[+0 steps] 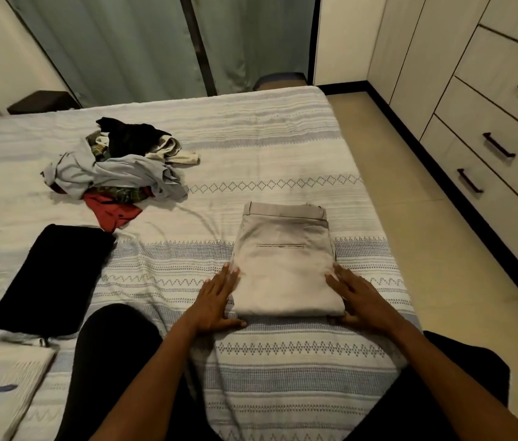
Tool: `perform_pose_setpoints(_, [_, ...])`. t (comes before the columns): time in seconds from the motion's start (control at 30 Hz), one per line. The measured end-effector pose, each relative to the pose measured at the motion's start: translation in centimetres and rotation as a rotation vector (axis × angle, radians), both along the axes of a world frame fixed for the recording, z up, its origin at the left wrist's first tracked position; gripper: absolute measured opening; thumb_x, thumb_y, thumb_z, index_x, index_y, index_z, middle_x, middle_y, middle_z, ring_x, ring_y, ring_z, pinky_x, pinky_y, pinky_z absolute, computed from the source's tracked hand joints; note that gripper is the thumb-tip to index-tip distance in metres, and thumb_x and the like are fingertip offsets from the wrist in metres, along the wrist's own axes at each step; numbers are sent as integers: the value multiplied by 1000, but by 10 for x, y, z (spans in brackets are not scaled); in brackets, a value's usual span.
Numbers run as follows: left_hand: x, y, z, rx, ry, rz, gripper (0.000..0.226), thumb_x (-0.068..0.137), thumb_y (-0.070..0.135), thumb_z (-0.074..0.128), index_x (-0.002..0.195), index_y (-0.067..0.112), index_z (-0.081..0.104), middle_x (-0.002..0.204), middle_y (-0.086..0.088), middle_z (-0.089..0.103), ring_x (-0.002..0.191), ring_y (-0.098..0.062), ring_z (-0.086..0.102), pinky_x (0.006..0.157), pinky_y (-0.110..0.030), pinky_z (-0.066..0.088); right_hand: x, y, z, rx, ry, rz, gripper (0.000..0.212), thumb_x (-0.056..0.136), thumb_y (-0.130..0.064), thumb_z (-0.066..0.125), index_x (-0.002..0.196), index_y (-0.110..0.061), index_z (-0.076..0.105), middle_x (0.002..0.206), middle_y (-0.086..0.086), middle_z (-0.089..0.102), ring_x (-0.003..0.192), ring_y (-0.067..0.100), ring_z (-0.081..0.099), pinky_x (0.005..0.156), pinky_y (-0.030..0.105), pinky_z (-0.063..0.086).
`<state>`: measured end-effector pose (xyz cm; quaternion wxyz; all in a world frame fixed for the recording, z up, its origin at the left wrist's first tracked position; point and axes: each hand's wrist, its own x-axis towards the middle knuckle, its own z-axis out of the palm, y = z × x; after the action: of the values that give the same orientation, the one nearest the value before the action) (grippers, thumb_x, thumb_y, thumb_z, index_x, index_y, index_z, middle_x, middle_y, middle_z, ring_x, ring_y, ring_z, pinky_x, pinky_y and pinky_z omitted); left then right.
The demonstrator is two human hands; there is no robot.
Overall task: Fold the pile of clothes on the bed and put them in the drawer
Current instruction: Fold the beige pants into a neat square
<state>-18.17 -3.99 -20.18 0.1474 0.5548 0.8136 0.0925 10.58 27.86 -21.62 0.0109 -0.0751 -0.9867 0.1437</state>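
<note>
Far left on the bed (pixel 251 128): folded black garment (pixel 51 278), flat. Behind it, just apart: unfolded pile of clothes (pixel 117 167), grey, black, red and green mixed. Centre-right: folded beige trousers (pixel 286 262), waistband away, back pocket up. Left hand (pixel 216 300) laid flat against the trousers' left edge, fingers straight, gripping nothing. Right hand (pixel 356 297) likewise flat at the right edge, fingers extended. Far right, across the floor: closed drawers (pixel 499 148) with dark handles.
</note>
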Motion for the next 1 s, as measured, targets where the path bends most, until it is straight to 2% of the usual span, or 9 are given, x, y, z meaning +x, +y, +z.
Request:
perform_pose_setpoints(0.1, [-7,8,1,91,105,-70,106,80,79,54,159,34,-1,166,-8,-11,153,-29,9,119,-41,20,-14,-1,11,5,56,-2,83,87,-30,63,159,-35,20,169,4,5,153,30,14,115,45,26])
perform_pose_setpoints(0.17, [-12,15,2,105,142,-114,90,81,69,57,157,35,22,167,-7,2,151,-31,18,120,-44,23,-31,5,18,8,135,-21,79,78,-6,49,151,-36,39,167,2,15,152,31,17,114,49,30])
perform_pose_setpoints(0.3, [-15,37,24,399,-44,26,54,79,47,61,126,20,65,140,3,56,136,-23,42,110,-47,40,-68,11,37,-204,253,-109,50,80,-29,44,124,-23,68,150,-4,47,148,23,25,114,39,29])
perform_pose_setpoints(0.4, [-14,65,55,523,-378,379,57,83,67,53,102,17,70,102,4,70,94,-16,66,81,-40,55,-89,13,52,-536,285,-339,45,87,-45,56,120,-18,70,129,3,64,128,23,52,104,37,44])
perform_pose_setpoints(0.47, [-28,88,66,601,-549,579,69,82,78,48,78,11,64,73,-10,65,67,-19,62,61,-41,51,-106,15,61,-765,346,-518,13,94,-34,62,102,-29,70,102,1,73,98,23,67,80,38,52])
perform_pose_setpoints(0.57, [-52,124,76,713,-746,711,69,86,78,48,89,11,64,81,-14,63,78,-20,59,64,-42,51,-137,16,69,-1022,440,-748,12,103,-23,55,104,-28,66,99,3,70,96,26,63,74,34,46])
perform_pose_setpoints(0.67, [-64,157,85,716,-770,693,29,94,57,56,100,29,62,96,3,67,88,-13,60,72,-27,49,-168,22,66,-1121,473,-937,27,106,-24,48,124,-9,63,113,22,67,106,30,60,81,34,45])
perform_pose_setpoints(0.87, [-82,194,70,501,-303,681,45,98,47,54,138,29,44,122,-3,62,104,-23,61,85,-37,48,-189,24,48,-701,433,-1147,55,97,-14,56,149,-14,39,145,18,48,127,39,51,100,46,42])
perform_pose_setpoints(1.0, [-67,209,59,522,270,434,50,93,27,57,142,22,48,143,-7,51,126,-31,50,102,-46,40,-206,21,49,-24,454,-771,58,97,-33,54,153,-22,39,157,7,39,143,30,35,112,51,29])
